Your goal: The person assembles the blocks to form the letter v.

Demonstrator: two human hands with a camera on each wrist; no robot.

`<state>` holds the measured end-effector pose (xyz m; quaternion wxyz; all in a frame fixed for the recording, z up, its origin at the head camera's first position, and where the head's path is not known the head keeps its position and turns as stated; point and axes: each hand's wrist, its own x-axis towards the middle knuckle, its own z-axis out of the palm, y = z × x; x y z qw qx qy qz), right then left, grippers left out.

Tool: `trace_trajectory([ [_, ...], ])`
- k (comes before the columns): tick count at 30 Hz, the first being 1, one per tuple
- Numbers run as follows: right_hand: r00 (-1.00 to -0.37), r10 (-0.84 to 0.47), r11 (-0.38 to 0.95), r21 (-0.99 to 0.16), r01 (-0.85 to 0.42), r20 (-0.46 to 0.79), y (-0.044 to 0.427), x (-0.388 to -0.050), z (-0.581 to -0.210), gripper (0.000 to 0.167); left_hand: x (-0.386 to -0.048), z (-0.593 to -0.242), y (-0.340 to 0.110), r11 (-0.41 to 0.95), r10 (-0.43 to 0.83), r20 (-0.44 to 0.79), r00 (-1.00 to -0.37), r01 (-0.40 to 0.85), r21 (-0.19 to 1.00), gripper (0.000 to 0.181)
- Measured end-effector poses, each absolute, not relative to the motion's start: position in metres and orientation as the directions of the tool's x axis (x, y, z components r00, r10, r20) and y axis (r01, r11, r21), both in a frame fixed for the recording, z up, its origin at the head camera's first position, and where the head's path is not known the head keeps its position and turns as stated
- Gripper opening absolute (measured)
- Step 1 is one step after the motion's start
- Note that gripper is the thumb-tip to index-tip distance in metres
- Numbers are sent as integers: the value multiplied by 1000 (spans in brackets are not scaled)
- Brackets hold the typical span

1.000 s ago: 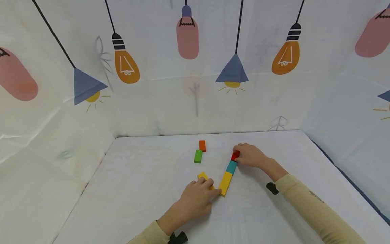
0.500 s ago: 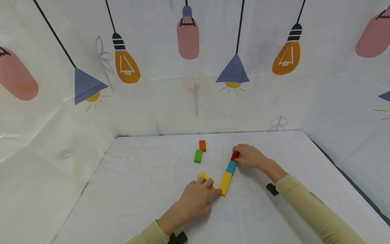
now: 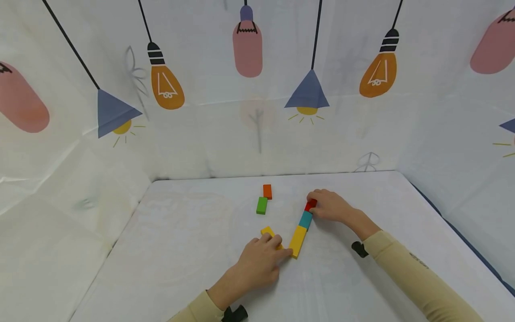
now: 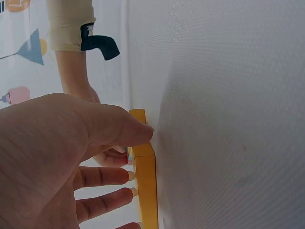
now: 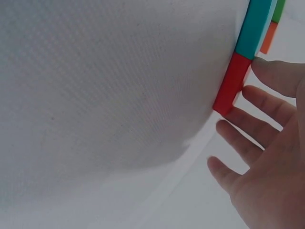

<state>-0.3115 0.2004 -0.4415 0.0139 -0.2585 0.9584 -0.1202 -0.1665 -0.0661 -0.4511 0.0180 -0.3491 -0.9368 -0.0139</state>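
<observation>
Several coloured rectangular blocks lie on the white table. My left hand (image 3: 259,261) bends over a slanted yellow block (image 3: 267,231), partly hidden beneath it. In the left wrist view, the thumb (image 4: 136,131) lies where two yellow pieces meet, and fingertips touch the nearer piece (image 4: 146,191). A second yellow block (image 3: 297,242) leads away in a row to a teal block (image 3: 306,220) and a red block (image 3: 310,205). At the row's far end my right hand (image 3: 331,205) holds the red block between thumb and fingers, as the right wrist view also shows.
Behind the slanted yellow block lie a green block (image 3: 262,205) and an orange block (image 3: 267,191), touching near their corners. A white curtain (image 3: 217,134) printed with lamps hangs behind the table (image 3: 181,250). Dark wrist mounts (image 3: 235,314) show below both hands.
</observation>
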Motion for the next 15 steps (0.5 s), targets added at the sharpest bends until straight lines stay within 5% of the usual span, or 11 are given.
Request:
trace_trajectory([
  [15,-869,-495,839,-248,-484,20,200,-312,-440,26,-166,-450,-65,756,653,31,-756,654,15,44],
])
